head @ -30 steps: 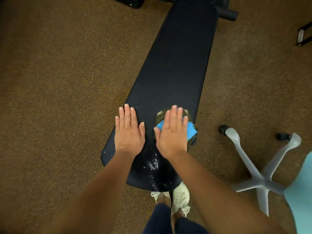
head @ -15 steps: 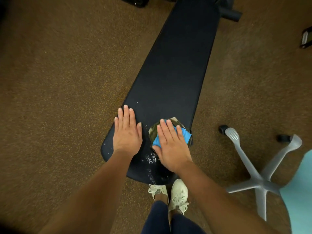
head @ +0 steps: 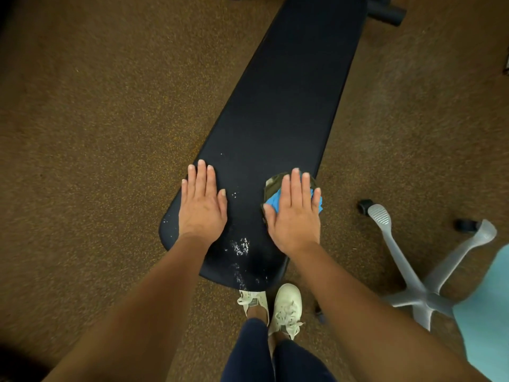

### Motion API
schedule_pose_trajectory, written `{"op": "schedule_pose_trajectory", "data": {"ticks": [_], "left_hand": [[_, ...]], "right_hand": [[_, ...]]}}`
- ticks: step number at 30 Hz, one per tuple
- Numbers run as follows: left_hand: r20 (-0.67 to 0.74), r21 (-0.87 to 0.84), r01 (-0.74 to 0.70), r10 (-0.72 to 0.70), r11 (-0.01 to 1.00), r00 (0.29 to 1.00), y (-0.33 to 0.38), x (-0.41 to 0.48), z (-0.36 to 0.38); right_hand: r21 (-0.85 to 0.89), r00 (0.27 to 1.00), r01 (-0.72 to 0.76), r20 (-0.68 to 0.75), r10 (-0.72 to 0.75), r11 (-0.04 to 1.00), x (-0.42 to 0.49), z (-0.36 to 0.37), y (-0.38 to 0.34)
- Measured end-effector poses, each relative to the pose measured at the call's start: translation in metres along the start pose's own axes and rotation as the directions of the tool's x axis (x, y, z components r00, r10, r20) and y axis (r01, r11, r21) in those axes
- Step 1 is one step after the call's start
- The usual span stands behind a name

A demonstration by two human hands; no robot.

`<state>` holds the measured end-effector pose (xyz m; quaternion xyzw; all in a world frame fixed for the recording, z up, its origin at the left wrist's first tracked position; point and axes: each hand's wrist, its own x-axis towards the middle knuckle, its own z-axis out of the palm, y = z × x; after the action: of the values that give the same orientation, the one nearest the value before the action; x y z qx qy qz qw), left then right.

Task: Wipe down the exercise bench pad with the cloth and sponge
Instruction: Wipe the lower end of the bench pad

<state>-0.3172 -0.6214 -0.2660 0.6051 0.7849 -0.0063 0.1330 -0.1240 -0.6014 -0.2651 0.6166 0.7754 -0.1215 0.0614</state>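
Observation:
A long black bench pad (head: 281, 106) runs from the near centre up to the top right. My left hand (head: 202, 204) lies flat on its near left part, fingers straight. My right hand (head: 294, 213) presses flat on a blue sponge (head: 272, 201) that lies on a camouflage cloth (head: 271, 183) at the pad's right edge. Most of both is hidden under the hand. White foam specks (head: 241, 248) sit on the pad between my wrists and near its front end.
Brown speckled carpet (head: 96, 119) surrounds the bench. A grey office chair base (head: 407, 274) with black casters stands to the right, with a pale teal seat (head: 487, 304) at the edge. My feet in white shoes (head: 286, 307) stand at the pad's near end. A black bench roller (head: 388, 13) is at top right.
My right hand slid the sponge and cloth back toward me, then out to the pad's right edge. My left hand stayed flat in place.

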Motion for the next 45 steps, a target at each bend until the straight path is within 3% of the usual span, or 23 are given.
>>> {"op": "schedule_pose_trajectory", "data": {"ticks": [2,3,6,7,8,11,13,18,19,21,23,24,27,29,31,34,36,39,41,43,45], "left_hand": [[-0.003,0.005,0.013,-0.013,1.0,1.0,0.001,-0.006,0.001],[-0.003,0.008,0.019,-0.019,1.0,1.0,0.002,-0.009,0.001],[0.002,0.011,0.03,-0.03,0.999,1.0,0.002,-0.016,0.003],[0.006,0.012,0.032,-0.032,0.999,0.999,0.001,-0.017,0.003],[0.009,0.013,0.032,-0.032,0.999,0.999,0.001,-0.017,0.003],[0.003,0.011,0.024,-0.024,1.0,1.0,0.0,-0.017,0.004],[-0.009,0.009,0.022,-0.022,1.0,1.0,0.0,-0.017,0.006],[-0.012,-0.004,0.005,-0.005,1.0,1.0,-0.002,-0.017,0.007],[-0.007,-0.004,0.001,-0.001,1.0,1.0,-0.003,-0.017,0.006],[-0.007,-0.004,-0.01,0.01,1.0,1.0,-0.003,-0.017,0.005],[-0.007,-0.011,-0.013,0.013,1.0,1.0,-0.003,-0.018,0.006],[-0.009,-0.012,-0.015,0.014,1.0,1.0,-0.004,-0.018,0.006],[-0.016,-0.021,-0.02,0.02,1.0,1.0,-0.004,-0.018,0.007],[-0.019,-0.026,-0.029,0.028,0.999,0.999,-0.005,-0.018,0.006],[-0.018,-0.026,-0.04,0.04,0.999,0.999,-0.005,-0.018,0.006],[-0.013,-0.018,-0.049,0.048,0.999,0.999,-0.006,-0.018,0.006],[-0.011,-0.013,-0.056,0.055,0.998,0.998,-0.007,-0.018,0.006],[-0.009,-0.01,-0.069,0.069,0.998,0.998,-0.009,-0.018,0.007],[-0.001,0.0,-0.072,0.072,0.997,0.997,-0.01,-0.018,0.007],[0.0,0.017,-0.087,0.087,0.996,0.996,-0.012,-0.018,0.007],[0.002,0.028,-0.107,0.107,0.994,0.994,-0.014,-0.018,0.006]], "right_hand": [[0.045,0.991,-0.13,0.016,0.129,0.991,0.006,-0.003,-0.02],[0.04,0.996,-0.086,0.027,0.085,0.995,-0.001,-0.001,-0.028],[-0.041,0.964,0.256,0.087,-0.252,0.966,-0.038,0.005,-0.012],[-0.054,0.948,0.309,0.09,-0.304,0.949,-0.039,0.006,0.002],[-0.064,0.954,0.294,0.084,-0.289,0.954,-0.034,0.006,0.011],[0.005,0.999,-0.037,0.002,0.037,0.999,-0.005,0.002,0.003],[0.052,0.989,-0.145,0.001,0.145,0.988,-0.005,0.002,-0.022],[-0.031,0.976,0.208,0.07,-0.206,0.978,-0.05,0.012,-0.009],[-0.024,0.985,0.162,0.061,-0.16,0.986,-0.046,0.012,-0.003],[0.078,0.995,-0.095,0.016,0.094,0.992,-0.02,0.008,-0.006],[0.168,0.945,-0.324,0.018,0.326,0.931,0.0,0.001,-0.027],[0.164,0.934,-0.354,0.019,0.356,0.921,0.001,0.002,-0.038],[0.066,0.997,-0.081,0.005,0.08,0.995,-0.04,0.012,-0.049],[0.045,0.997,0.062,0.033,-0.064,0.997,-0.065,0.018,-0.034],[0.066,1.0,0.001,0.026,-0.003,0.998,-0.058,0.02,-0.02],[0.127,0.96,-0.275,-0.018,0.279,0.953,-0.019,0.01,-0.031],[0.121,0.929,-0.366,-0.012,0.37,0.923,-0.011,0.007,-0.049],[0.049,0.995,-0.104,-0.001,0.104,0.993,-0.045,0.014,-0.057],[-0.019,0.997,0.07,0.039,-0.069,0.997,-0.065,0.017,-0.038],[-0.063,0.999,0.002,0.037,0.0,0.998,-0.059,0.017,-0.022],[0.004,0.973,-0.231,-0.018,0.231,0.973,-0.038,0.013,-0.025]]}}
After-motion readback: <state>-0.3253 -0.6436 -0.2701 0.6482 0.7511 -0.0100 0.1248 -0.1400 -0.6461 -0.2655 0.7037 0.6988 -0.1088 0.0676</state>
